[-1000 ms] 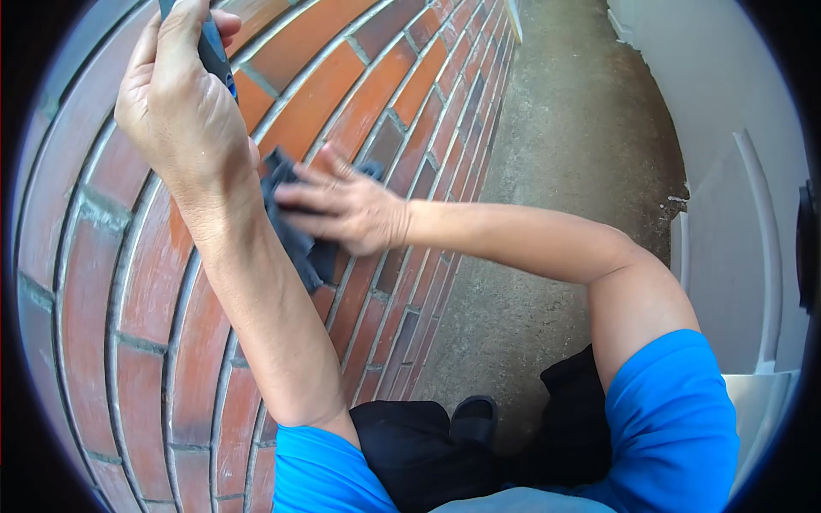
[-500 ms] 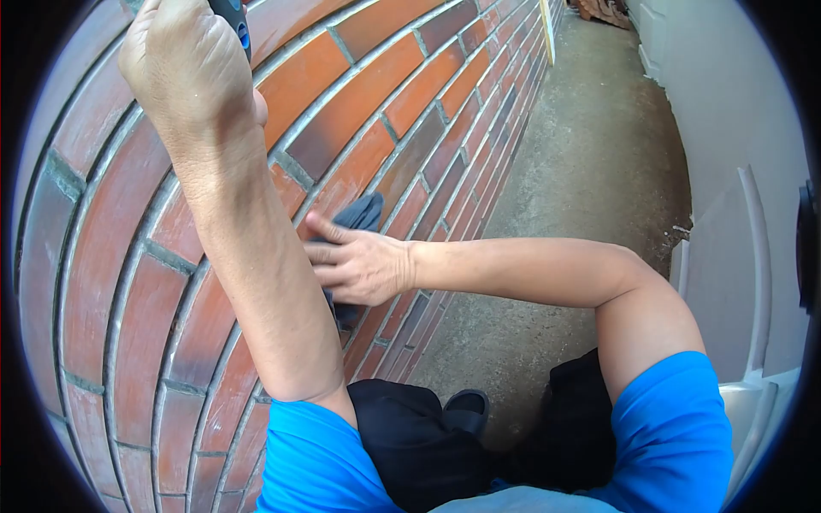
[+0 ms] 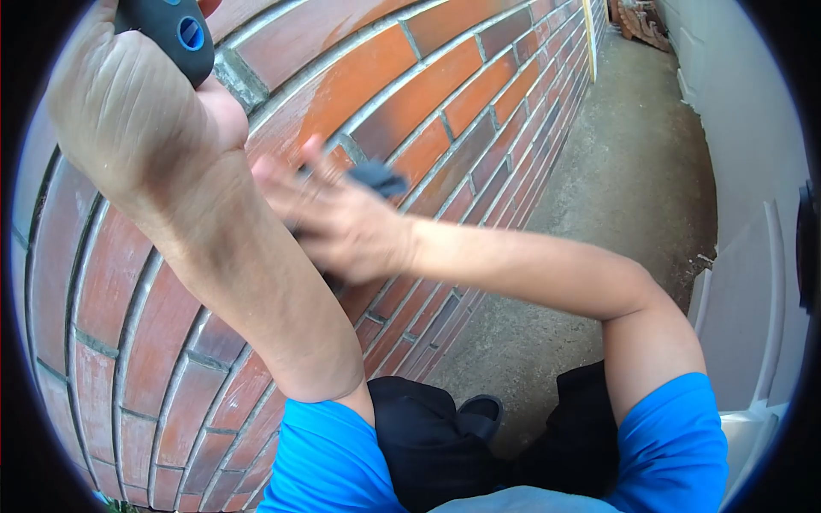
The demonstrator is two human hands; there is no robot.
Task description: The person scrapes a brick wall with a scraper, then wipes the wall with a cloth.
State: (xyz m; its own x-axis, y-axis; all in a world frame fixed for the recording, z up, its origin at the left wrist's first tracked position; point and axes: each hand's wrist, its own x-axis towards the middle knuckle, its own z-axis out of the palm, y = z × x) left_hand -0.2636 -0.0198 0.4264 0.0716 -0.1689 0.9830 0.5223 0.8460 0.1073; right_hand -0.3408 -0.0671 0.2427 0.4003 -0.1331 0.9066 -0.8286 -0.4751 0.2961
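At the upper left my left hand (image 3: 145,111) is closed around a dark grip with a blue round detail (image 3: 190,33); the rest of that object is cut off by the frame's top edge. My right hand (image 3: 338,218), blurred, has its fingers spread over a dark grey cloth (image 3: 378,178) against the brick wall (image 3: 428,85). Parts of the cloth show above and below the hand. Some bricks above it look wet and brighter orange.
A concrete path (image 3: 590,179) runs along the wall's foot. Pale panels (image 3: 744,128) stand on the right. Brown debris (image 3: 641,24) lies at the path's far end. One dark shoe (image 3: 481,415) shows below.
My left hand has moved left in view and turned, showing more of the dark grip. My right hand and the cloth have shifted up along the wall. The view has shifted slightly.
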